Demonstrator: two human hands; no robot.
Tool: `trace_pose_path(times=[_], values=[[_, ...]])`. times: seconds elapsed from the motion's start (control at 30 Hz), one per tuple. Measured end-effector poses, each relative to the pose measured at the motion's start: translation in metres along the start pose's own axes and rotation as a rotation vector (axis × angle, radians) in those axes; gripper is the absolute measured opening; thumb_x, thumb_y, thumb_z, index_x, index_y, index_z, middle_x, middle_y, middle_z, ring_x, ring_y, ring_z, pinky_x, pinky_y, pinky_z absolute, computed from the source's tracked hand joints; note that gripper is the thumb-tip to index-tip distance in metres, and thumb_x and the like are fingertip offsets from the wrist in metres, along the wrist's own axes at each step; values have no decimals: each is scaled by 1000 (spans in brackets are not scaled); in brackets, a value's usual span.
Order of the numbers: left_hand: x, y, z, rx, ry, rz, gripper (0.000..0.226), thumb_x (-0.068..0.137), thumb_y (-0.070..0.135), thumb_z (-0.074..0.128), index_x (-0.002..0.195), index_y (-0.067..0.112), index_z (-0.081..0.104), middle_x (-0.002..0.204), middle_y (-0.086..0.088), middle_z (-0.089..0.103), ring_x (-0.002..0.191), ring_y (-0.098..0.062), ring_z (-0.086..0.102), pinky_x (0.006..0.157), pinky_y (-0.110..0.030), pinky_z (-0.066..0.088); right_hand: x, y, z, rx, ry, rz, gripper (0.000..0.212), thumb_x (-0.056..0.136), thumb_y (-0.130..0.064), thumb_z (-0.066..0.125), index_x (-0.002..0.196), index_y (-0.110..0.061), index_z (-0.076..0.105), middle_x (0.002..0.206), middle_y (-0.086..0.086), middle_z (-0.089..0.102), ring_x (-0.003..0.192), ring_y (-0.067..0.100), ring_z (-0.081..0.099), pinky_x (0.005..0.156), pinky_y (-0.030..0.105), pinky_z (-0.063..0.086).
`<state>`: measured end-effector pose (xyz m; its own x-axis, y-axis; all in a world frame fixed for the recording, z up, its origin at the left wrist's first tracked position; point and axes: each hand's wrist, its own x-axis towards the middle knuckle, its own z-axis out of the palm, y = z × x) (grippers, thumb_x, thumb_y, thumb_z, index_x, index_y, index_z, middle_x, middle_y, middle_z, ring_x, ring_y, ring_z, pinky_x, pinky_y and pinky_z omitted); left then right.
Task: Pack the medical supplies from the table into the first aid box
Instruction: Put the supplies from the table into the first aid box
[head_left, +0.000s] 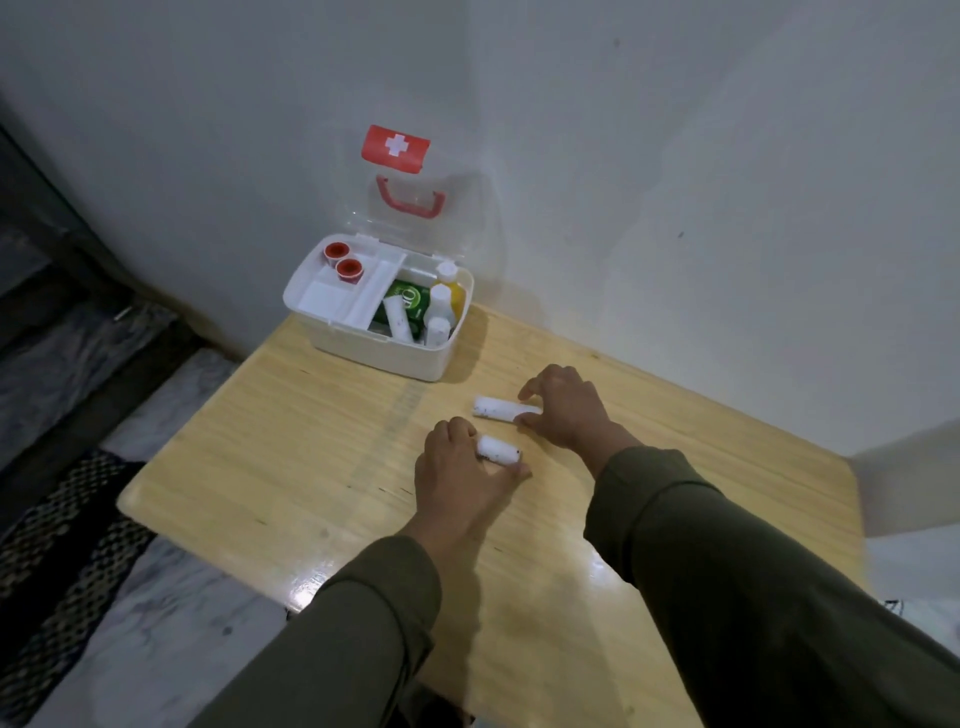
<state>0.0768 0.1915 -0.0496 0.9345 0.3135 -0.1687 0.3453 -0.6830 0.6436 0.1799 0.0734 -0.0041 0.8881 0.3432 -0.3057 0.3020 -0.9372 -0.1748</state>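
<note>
The white first aid box (363, 345) stands open at the table's far left corner, its clear lid (415, 171) with a red handle and cross label leaning on the wall. Inside lie a white tray with two red-capped pots (343, 262), a green packet (410, 306), a white roll and several bottles (447, 299). Two white bandage rolls lie on the table. My left hand (462, 478) grips the nearer roll (498, 449) between fingers and thumb. My right hand (566, 410) closes its fingers round the right end of the farther roll (493, 406).
The light wooden table (291, 447) stands against a white wall. A patterned dark rug (57, 540) and marbled floor lie to the left, below the table's edge. Both my sleeves are dark green.
</note>
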Motion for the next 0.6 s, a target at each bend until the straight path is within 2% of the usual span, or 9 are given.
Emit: trace_pose_path(times=[0.13, 0.27, 0.4, 0.5, 0.6], values=[[6, -4, 4, 32, -7, 42, 57, 66, 66, 64, 98, 22, 47, 99, 8, 45, 98, -14, 45, 80, -30, 41, 3, 1, 2, -5, -3, -1, 36, 85, -39, 63, 116, -21, 61, 125, 8, 53, 118, 27, 44, 96, 40, 41], [11, -9, 4, 32, -1, 82, 50, 72, 59, 61, 106, 24, 51, 103, 7, 50, 101, -15, 48, 78, -27, 39, 6, 1, 5, -24, -25, 10, 34, 86, -38, 60, 116, -21, 61, 118, 7, 58, 112, 26, 47, 90, 38, 43], [19, -9, -2, -29, -50, 90, 55, 73, 49, 67, 118, 22, 51, 111, 3, 51, 105, -15, 49, 80, -23, 36, 4, 1, 7, -53, -37, 27, 32, 88, -33, 56, 116, -18, 60, 115, 7, 60, 109, 25, 49, 87, 36, 44], [24, -8, -12, -81, -71, 137, 57, 74, 44, 69, 122, 20, 50, 115, 2, 51, 104, -14, 52, 84, -24, 40, 3, 0, 4, -65, -35, 65, 32, 88, -31, 54, 114, -14, 59, 113, 8, 60, 107, 26, 50, 86, 37, 45], [28, -2, -26, -148, -131, 214, 59, 75, 37, 71, 127, 19, 49, 121, 0, 50, 103, -12, 55, 88, -27, 45, 1, -1, -5, -43, -13, 119, 34, 86, -33, 53, 111, -10, 58, 107, 11, 62, 101, 28, 54, 78, 36, 45]])
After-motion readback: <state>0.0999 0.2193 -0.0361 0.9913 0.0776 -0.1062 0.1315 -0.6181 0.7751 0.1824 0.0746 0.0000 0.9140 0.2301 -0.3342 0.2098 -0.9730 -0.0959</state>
